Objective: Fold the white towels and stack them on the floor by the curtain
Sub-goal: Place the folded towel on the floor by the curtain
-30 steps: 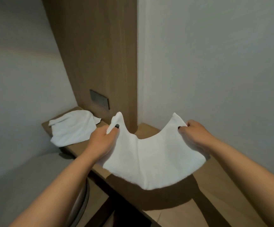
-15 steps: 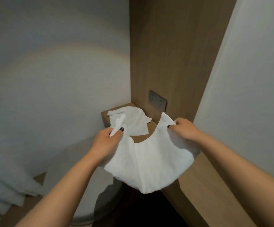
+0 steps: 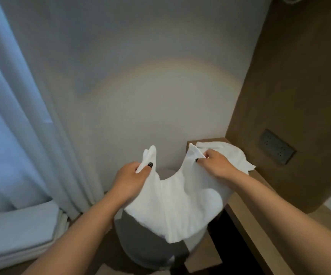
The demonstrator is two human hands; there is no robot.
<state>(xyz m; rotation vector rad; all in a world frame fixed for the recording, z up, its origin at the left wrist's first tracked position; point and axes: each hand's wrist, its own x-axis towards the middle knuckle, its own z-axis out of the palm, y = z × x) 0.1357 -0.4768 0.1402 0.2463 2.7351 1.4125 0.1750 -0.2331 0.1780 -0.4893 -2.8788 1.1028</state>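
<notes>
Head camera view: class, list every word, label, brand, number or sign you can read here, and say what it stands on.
None can be read.
The held towel, the second towel on the wooden counter, the curtain and the towel stack show no print.
The wall socket plate shows only holes; any marking is too small to tell.

A towel (image 3: 177,207) hangs in the air between the two hands: the left hand (image 3: 131,178) pinches its left corner, the right hand (image 3: 217,164) its right corner. Below it stands a round stool (image 3: 140,245). Behind the right hand a second towel (image 3: 230,153) lies on the desk (image 3: 247,215) (at the far end, against the wall). At the far left a curtain (image 3: 27,116) hangs, and before it lies a stack of folded towels (image 3: 18,235).
</notes>
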